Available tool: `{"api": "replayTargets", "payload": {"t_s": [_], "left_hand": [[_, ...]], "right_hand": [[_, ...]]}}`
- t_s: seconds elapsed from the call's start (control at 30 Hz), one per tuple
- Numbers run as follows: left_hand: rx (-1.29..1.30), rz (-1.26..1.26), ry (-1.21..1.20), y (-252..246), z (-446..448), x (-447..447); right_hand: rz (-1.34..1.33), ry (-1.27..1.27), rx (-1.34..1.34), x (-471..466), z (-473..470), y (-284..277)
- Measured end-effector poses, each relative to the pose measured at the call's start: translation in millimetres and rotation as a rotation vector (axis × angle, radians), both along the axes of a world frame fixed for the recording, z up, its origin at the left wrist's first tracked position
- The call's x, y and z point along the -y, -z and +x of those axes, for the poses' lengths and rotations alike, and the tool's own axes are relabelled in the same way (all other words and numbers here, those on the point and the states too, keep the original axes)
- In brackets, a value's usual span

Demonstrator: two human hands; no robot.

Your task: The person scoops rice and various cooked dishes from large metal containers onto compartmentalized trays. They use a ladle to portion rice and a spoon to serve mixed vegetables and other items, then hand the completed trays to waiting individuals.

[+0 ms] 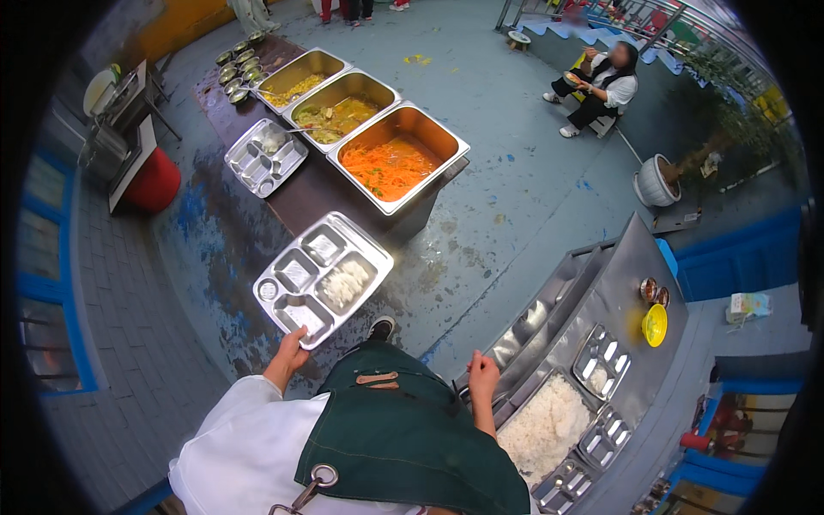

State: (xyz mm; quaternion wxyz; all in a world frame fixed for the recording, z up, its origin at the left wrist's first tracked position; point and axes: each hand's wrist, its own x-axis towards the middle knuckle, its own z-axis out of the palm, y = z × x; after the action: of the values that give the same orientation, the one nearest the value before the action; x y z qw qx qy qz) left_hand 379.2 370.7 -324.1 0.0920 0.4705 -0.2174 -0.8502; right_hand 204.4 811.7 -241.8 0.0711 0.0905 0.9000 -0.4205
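My left hand [290, 356] grips the near edge of a stainless steel compartment tray [308, 301], thumb on top. A mound of white rice [346, 284] fills one compartment; the others hold no food. Just beyond the tray is the corner of a dark serving table [360, 219], where a deep steel pan of shredded carrot [389, 170] stands nearest. At my right side, my right hand [483, 376] has its fingers curled, and I see nothing in it. Closest to that hand are the steel counter's edge and a large pan of cooked rice [547, 421].
On the table sit a pan of vegetable stew [338, 116], a pan of corn [299, 87], another rice tray [265, 158] and several metal bowls [239, 71]. The steel counter [611, 290] carries more compartment trays [602, 364] and a yellow bowl [654, 325]. A seated person [602, 90] eats.
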Motion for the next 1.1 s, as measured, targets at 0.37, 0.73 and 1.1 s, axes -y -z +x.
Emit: {"api": "replayTargets", "payload": {"t_s": [0.37, 0.73, 1.1], "left_hand": [[-0.068, 0.261, -0.284, 61.4, -214.7, -30.0], [0.056, -0.19, 0.283, 123.1, -305.4, 18.3], [0.128, 0.017, 1.314, 90.1, -237.2, -93.5]], "right_hand": [[0.221, -0.104, 0.128, 12.5, 32.2, -4.0], [0.198, 0.399, 0.252, -74.4, 185.1, 19.2], [0.259, 1.198, 0.029, -274.6, 336.3, 65.0]]}}
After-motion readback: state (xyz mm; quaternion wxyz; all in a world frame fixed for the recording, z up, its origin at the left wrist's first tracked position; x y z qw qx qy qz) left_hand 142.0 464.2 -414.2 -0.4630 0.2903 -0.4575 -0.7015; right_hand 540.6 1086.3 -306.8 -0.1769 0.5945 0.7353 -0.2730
